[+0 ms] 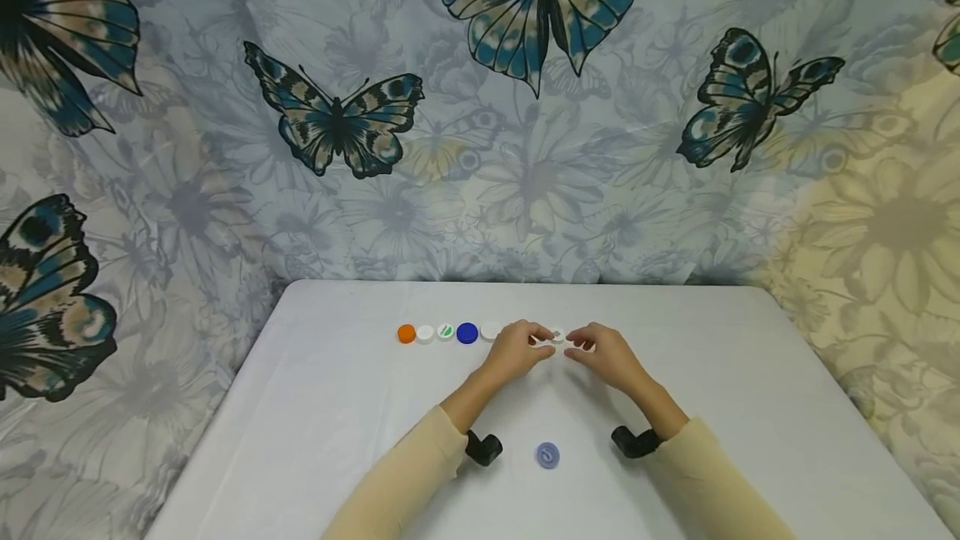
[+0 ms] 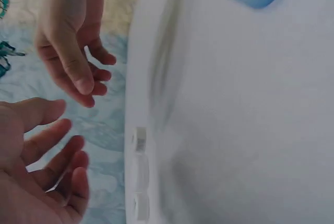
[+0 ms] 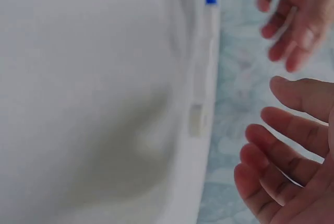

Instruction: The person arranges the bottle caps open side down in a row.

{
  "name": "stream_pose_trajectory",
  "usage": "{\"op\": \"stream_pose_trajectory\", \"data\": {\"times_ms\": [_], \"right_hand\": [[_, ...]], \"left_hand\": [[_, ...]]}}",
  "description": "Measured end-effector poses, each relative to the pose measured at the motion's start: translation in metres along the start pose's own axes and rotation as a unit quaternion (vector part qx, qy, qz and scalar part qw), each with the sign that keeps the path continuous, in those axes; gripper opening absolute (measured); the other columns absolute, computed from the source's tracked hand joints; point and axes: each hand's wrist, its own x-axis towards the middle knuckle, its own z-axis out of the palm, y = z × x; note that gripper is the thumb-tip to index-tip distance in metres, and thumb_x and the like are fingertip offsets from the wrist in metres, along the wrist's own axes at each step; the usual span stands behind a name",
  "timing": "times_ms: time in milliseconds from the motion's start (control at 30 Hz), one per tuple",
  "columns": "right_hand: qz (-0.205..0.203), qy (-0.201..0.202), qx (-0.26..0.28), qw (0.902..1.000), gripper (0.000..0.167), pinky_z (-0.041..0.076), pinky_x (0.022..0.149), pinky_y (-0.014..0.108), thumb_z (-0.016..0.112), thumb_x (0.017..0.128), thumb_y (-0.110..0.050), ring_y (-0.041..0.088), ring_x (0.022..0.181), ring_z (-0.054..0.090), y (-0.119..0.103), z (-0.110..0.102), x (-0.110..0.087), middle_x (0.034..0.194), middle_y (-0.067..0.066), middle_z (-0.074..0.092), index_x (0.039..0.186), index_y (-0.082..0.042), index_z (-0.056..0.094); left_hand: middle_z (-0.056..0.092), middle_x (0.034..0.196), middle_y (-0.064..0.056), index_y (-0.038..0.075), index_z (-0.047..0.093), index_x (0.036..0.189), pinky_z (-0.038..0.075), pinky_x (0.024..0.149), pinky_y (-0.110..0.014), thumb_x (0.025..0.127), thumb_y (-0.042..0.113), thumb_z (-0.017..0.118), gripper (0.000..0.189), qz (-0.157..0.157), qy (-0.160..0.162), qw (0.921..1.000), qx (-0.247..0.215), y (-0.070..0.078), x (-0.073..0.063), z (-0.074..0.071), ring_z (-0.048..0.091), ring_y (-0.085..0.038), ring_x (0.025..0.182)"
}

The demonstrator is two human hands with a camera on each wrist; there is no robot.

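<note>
A line of round bottle caps lies along the far part of the table: an orange cap [image 1: 407,333], a white cap [image 1: 425,334], a white cap with a green mark [image 1: 446,332], a blue cap [image 1: 467,333] and more white ones, partly behind the left hand. My left hand [image 1: 519,350] hovers at the right end of this line, fingers loosely bent and holding nothing. Facing it, my right hand [image 1: 609,357] is also empty, its fingers relaxed. Between the fingertips of both hands shows a small white cap [image 1: 557,337]. Both wrist views show the fingers apart from the caps.
A lilac-blue cap [image 1: 547,455] lies alone on the white table [image 1: 315,440], nearer to me, between the forearms. Black wrist cameras [image 1: 484,448] hang under the sleeves. Behind the table's far edge hangs a cloth [image 1: 525,215] with butterflies and flowers.
</note>
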Motion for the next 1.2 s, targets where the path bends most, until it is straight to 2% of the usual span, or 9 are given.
{"op": "stream_pose_trajectory", "data": {"times_ms": [133,267,433,600,800,967,1200], "right_hand": [[-0.008,-0.005,0.016,0.9998,0.023,0.046,0.064,0.025,0.072,0.087,-0.016,0.013,0.077,0.056,-0.012,-0.001,-0.025,0.086,0.003,0.066,0.103,0.000,0.072],[-0.004,-0.023,0.033,0.9992,0.022,0.045,0.061,0.022,0.073,0.086,-0.017,0.007,0.072,0.053,-0.023,0.003,-0.046,0.081,-0.002,0.064,0.102,-0.002,0.072],[-0.020,-0.049,0.054,0.9972,0.025,0.045,0.061,0.021,0.075,0.084,-0.019,0.002,0.071,0.050,-0.032,0.010,-0.064,0.082,-0.003,0.064,0.102,-0.002,0.072],[-0.043,-0.079,0.076,0.9930,0.029,0.045,0.061,0.021,0.078,0.080,-0.018,0.000,0.071,0.050,-0.035,0.016,-0.079,0.083,-0.001,0.064,0.104,-0.002,0.071],[-0.051,-0.118,0.077,0.9888,0.040,0.043,0.059,0.020,0.082,0.074,-0.015,0.002,0.071,0.049,-0.037,0.026,-0.092,0.084,-0.002,0.062,0.107,0.002,0.069],[-0.065,-0.128,0.065,0.9875,0.045,0.041,0.059,0.019,0.085,0.070,-0.015,0.000,0.069,0.046,-0.041,0.035,-0.096,0.080,-0.003,0.060,0.107,0.005,0.068],[-0.072,-0.113,0.046,0.9900,0.034,0.042,0.059,0.019,0.083,0.069,-0.007,-0.001,0.068,0.047,-0.046,0.047,-0.098,0.077,-0.004,0.061,0.099,0.003,0.070]], "left_hand": [[0.072,0.107,-0.002,0.012,0.072,0.110,0.049,0.074,-0.020,0.087,0.023,0.072,0.026,-0.015,-0.044,0.9989,-0.005,0.000,-0.028,-0.006,0.063,-0.013,0.091],[0.071,0.103,-0.002,0.011,0.072,0.111,0.046,0.071,-0.019,0.084,0.021,0.075,0.029,-0.026,-0.072,0.9969,-0.017,0.000,-0.052,-0.007,0.059,-0.009,0.085],[0.070,0.100,-0.002,0.009,0.070,0.112,0.045,0.070,-0.019,0.081,0.021,0.078,0.034,-0.026,-0.099,0.9945,-0.020,0.011,-0.077,-0.008,0.057,-0.007,0.083],[0.069,0.096,0.002,0.011,0.069,0.112,0.044,0.068,-0.018,0.078,0.023,0.081,0.038,-0.015,-0.110,0.9938,-0.006,0.017,-0.098,-0.004,0.057,-0.005,0.080],[0.064,0.089,0.007,0.013,0.068,0.110,0.041,0.067,-0.016,0.075,0.024,0.083,0.040,-0.008,-0.110,0.9933,0.035,0.007,-0.113,0.007,0.050,0.001,0.074],[0.060,0.083,0.010,0.013,0.068,0.108,0.040,0.069,-0.016,0.074,0.026,0.083,0.038,0.011,-0.107,0.9915,0.073,0.001,-0.119,0.016,0.045,0.003,0.070],[0.054,0.076,0.011,0.012,0.070,0.100,0.038,0.067,-0.016,0.074,0.023,0.083,0.031,0.022,-0.092,0.9886,0.117,-0.002,-0.124,0.023,0.040,0.002,0.067]]}}
